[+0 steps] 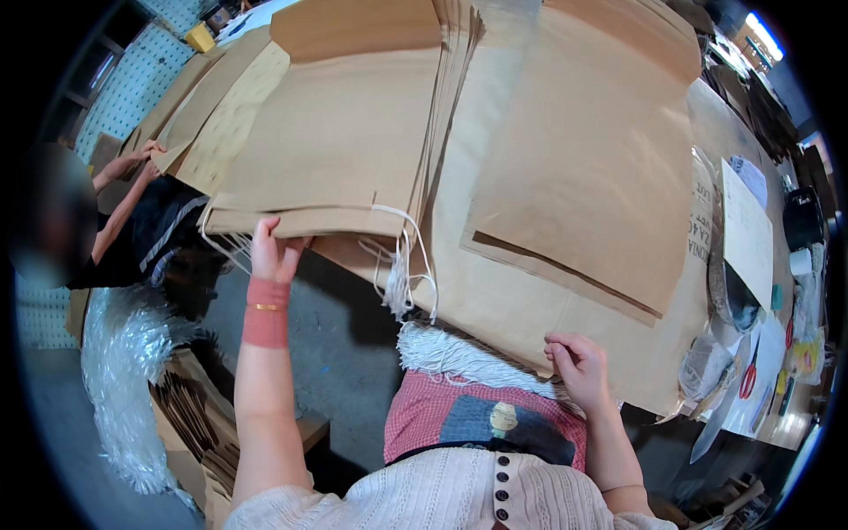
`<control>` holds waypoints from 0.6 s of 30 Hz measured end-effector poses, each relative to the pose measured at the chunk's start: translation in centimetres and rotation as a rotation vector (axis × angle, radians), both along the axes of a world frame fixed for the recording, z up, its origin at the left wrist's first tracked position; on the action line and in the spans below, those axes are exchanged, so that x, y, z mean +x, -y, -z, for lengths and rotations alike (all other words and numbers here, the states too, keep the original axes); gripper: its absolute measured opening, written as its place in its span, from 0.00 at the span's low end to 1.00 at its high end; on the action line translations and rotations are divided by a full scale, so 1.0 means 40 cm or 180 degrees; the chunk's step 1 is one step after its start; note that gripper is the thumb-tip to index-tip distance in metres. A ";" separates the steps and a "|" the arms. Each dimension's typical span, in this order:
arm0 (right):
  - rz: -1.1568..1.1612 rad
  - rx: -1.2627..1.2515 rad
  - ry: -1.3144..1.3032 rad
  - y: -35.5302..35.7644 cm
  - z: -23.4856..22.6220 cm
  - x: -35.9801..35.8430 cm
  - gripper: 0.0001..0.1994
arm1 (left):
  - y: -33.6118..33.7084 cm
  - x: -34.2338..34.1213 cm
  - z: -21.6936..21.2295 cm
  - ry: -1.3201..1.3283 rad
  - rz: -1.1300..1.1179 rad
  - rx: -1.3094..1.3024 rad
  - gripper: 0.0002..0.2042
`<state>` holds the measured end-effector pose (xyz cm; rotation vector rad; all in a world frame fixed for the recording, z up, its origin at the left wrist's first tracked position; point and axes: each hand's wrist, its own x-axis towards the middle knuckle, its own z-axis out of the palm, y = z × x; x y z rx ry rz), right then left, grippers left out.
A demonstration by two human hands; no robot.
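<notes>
A stack of brown paper bags lies at the left of the table, its near end jutting over the edge. My left hand grips that near edge, thumb on top and fingers partly hidden beneath. White cords dangle from the stack's near corners. My right hand is closed in a pinch above the table's front edge; what it holds, if anything, I cannot make out. Just left of it, a bundle of white cords hangs along the edge. Another brown paper bag lies flat farther up.
At the left, a co-worker's hands hold brown paper. Shiny clear plastic strands and a box of folded brown paper stand below. Red-handled scissors, white sheets and a black object lie at the right.
</notes>
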<state>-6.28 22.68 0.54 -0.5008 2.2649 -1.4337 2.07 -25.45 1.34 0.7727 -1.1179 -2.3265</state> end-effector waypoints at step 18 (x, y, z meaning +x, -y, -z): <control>0.2403 0.0373 -0.1218 -0.263 0.059 -0.360 0.24 | -0.298 -0.453 0.056 0.0021 -0.0114 -0.3190 0.23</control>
